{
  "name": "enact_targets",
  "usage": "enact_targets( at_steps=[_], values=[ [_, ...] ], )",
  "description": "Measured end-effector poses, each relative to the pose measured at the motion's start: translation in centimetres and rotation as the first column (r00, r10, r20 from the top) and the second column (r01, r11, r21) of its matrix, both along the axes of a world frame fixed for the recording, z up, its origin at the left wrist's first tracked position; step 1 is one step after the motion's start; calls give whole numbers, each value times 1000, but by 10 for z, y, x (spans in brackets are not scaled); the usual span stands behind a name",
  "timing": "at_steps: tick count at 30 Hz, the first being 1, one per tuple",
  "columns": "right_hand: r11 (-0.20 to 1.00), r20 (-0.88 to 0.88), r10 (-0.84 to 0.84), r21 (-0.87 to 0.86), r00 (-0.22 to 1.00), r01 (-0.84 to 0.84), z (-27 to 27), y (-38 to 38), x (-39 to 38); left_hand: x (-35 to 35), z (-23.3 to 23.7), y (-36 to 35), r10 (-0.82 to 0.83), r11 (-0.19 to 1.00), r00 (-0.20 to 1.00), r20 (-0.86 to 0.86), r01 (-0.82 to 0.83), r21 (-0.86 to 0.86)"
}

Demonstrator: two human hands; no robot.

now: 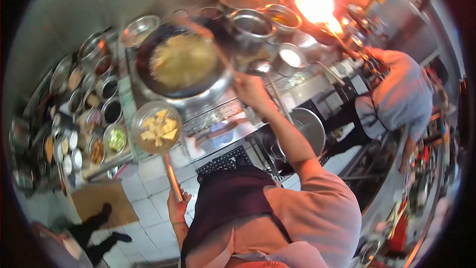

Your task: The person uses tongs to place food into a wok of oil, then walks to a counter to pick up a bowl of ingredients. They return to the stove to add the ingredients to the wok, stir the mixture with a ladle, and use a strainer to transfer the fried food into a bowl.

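My left hand (177,207) grips the long handle of a round wire strainer (156,128) that carries pale yellow fried pieces, held beside the stove's front edge. My right hand (249,88) is stretched forward to the right rim of a large dark wok (184,64) full of yellowish food. It is closed on a long-handled utensil (208,39) that reaches across the wok and is blurred. A metal ladle (260,67) lies just past this hand.
Several metal bowls of sauces and chopped ingredients (104,119) crowd the counter on the left. Steel pots (253,25) stand behind the wok. On the right, a person in a grey shirt (401,94) works at a burner with tall flames (317,5). A brown mat (101,201) lies on the tiled floor.
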State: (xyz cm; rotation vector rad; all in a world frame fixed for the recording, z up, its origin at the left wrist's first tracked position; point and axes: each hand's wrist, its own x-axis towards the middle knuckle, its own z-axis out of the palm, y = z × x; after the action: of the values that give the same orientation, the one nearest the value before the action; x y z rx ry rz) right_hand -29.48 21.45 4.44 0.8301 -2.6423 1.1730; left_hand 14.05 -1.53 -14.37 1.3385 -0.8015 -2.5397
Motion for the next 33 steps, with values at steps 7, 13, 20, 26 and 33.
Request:
enact_targets(
  at_steps=[7, 13, 20, 26, 33],
  values=[
    [979, -31, -29, 202, 999, 35, -9, -35, 9, -23, 32, -2, 42, 989, 994, -98, -28, 144],
    [982, -157, -87, -178, 984, 59, -29, -9, 25, -35, 50, -9, -48, 998, 995, -92, 52, 43],
    [916, 19, -333, -231, 943, 328, -33, 49, 113, -43, 58, -11, -116, 990, 993, -5, 116, 74],
    [970, 138, -242, 3, 960, 244, -49, 64, 179, -47, 72, -18, -240, 961, 967, -88, 249, 123],
    [976, 152, -216, 55, 965, 210, -62, 98, 196, -52, 114, -13, -218, 975, 975, -53, 220, 41]
  ],
)
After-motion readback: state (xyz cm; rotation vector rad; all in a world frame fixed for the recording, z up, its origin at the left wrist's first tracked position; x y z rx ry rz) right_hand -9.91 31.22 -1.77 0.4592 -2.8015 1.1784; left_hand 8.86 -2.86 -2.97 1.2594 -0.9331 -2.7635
